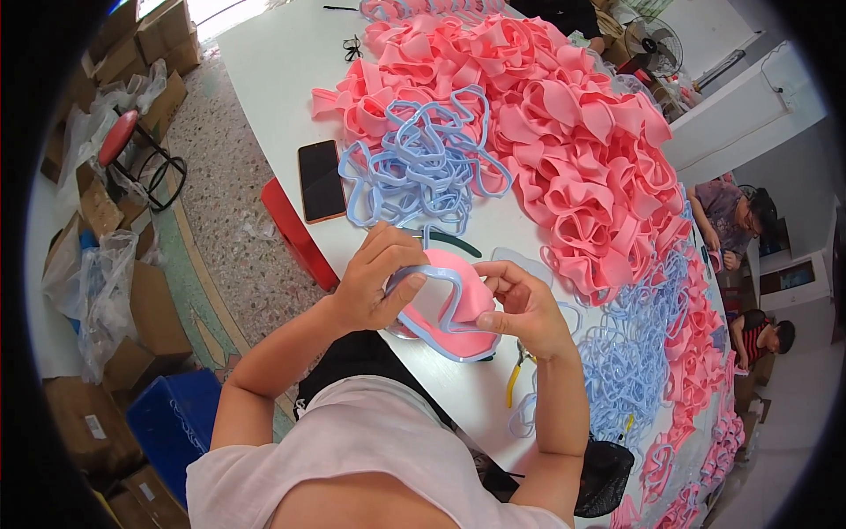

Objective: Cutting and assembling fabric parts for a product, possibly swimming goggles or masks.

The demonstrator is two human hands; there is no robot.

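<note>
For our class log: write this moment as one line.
left hand: grips blue frame | right hand: pinches pink foam piece | white table

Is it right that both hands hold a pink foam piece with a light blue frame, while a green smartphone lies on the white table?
Not quite: the head view shows the smartphone is orange-edged with a dark screen, not green. Both the left hand and right hand do hold the pink foam piece with its light blue frame over the white table.

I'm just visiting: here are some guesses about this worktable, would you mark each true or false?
1. Both hands, left hand and right hand, hold one pink foam piece edged by a blue frame. True.
2. A phone lies on the white table. True.
3. The big foam pile is green. False: it is pink.
4. The loose blue frames lie on the floor. False: they lie on the table.
</note>
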